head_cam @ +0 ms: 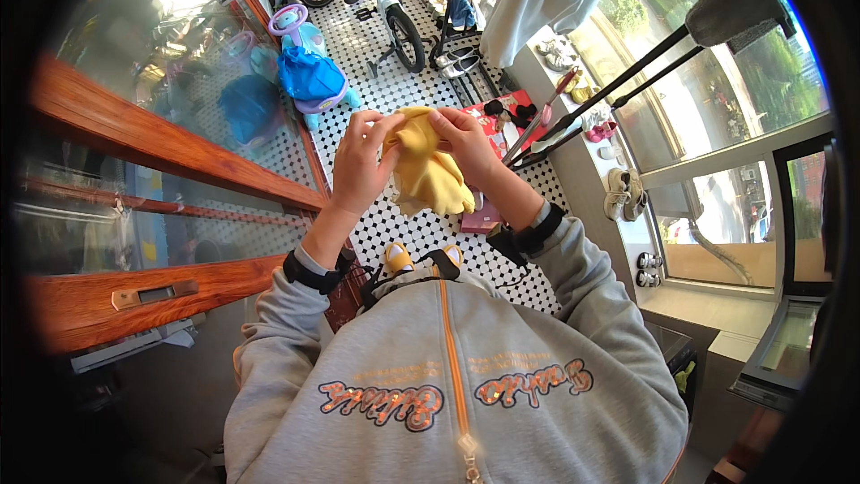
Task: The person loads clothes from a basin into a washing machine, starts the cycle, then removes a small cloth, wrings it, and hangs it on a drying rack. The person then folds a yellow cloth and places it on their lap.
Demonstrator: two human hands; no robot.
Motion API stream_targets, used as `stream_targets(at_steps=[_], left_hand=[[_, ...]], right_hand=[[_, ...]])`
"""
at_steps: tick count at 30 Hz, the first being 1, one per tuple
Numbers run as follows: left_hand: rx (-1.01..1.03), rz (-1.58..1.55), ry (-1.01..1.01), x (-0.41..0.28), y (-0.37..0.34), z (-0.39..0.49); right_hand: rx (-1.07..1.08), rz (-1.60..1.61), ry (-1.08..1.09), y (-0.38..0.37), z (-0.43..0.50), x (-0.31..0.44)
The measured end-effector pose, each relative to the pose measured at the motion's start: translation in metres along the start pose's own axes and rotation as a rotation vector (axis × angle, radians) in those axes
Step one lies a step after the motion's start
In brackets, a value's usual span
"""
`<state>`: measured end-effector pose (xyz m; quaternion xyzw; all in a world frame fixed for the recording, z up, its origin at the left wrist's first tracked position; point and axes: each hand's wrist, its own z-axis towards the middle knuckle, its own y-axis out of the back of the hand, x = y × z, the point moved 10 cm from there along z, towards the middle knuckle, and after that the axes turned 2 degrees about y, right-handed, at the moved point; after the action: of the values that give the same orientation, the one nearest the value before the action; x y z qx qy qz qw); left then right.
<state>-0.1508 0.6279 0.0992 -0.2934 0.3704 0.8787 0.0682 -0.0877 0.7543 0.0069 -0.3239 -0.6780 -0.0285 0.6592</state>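
Note:
A piece of soft yellow cloth (430,178) hangs bunched between my two hands, above the tiled floor. My left hand (366,154) pinches its left upper edge between thumb and fingers. At the upper right, my right hand (467,141) grips the cloth with the thumb on top and the fingers behind it. The lower part drapes down in loose folds. Whether it is a garment or a plain cloth, I cannot tell. Below it are my feet in yellow slippers (399,257).
A sliding door with a wooden frame (168,141) runs along the left. Ahead stand a ride-on toy (312,91) bearing a blue bag and a child's bicycle (396,13). Black poles (625,70) slant in from the right, near a windowsill (608,148) lined with shoes. A grey curtain (544,0) hangs beyond.

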Motion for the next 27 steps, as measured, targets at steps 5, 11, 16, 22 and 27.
stream_targets(at_steps=[5, 11, 16, 22, 27], left_hand=[[0.021, -0.146, 0.044, 0.003, -0.005, 0.012], [0.017, -1.019, 0.334, -0.003, -0.009, 0.025], [-0.125, -1.113, 0.228, 0.007, 0.005, 0.044], [-0.076, -0.501, 0.458, 0.073, -0.002, 0.003], [0.168, -0.085, 0.309, 0.060, -0.060, -0.061]], right_hand=[[0.113, -0.087, 0.096, 0.007, 0.003, -0.001], [0.239, -0.419, 0.468, 0.012, -0.009, -0.027], [-0.011, -0.582, 0.049, 0.032, 0.004, -0.092], [-0.320, 0.065, -0.139, 0.045, 0.020, -0.061], [-0.249, 0.181, -0.136, 0.007, 0.010, -0.030]])
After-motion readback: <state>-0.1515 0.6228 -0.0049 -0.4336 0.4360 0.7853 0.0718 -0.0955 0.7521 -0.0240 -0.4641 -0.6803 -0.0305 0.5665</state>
